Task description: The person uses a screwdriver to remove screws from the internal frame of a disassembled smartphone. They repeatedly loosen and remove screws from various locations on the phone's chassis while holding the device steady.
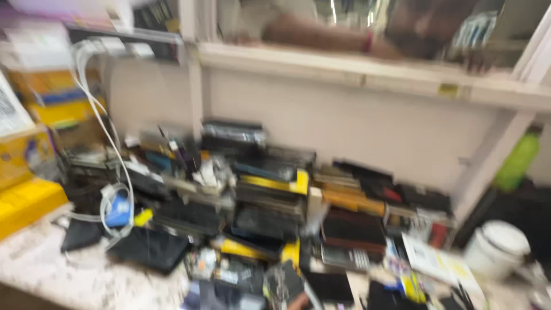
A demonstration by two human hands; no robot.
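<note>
Neither of my hands shows in this blurred head view. A heap of dark phones and flat boxes [270, 212] covers the speckled stone counter [69, 281] against a pale wall. Some of the boxes have yellow edges [275, 183]. A phone with a keypad [344, 256] lies near the front of the heap. At the left, a white cable [109, 143] hangs down and coils beside a small blue item [119, 209].
Another person's forearm [327, 35] rests on the ledge above the wall. Yellow cartons [26, 204] stand at the left. At the right are a white round tub [496, 247], a green bottle [516, 163] and printed paper [442, 264].
</note>
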